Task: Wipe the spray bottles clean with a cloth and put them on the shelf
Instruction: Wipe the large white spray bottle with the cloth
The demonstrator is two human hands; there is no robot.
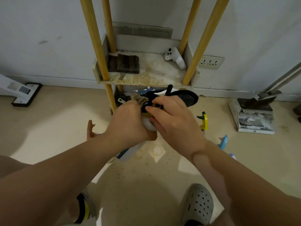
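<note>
A spray bottle (149, 123) is held at frame centre, gripped by the left hand (128, 123), while the right hand (172, 119) fingers pinch its black head. Behind, the shelf (146, 79) tray carries a folded cloth (124, 64) and a white controller (175, 57), with bare room between

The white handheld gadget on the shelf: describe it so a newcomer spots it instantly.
Find the yellow-legged shelf against the wall. On its stained tray, the white gadget lies in the back right corner. Unlike the dark folded cloth at the left, it is glossy white with small black buttons.
</note>
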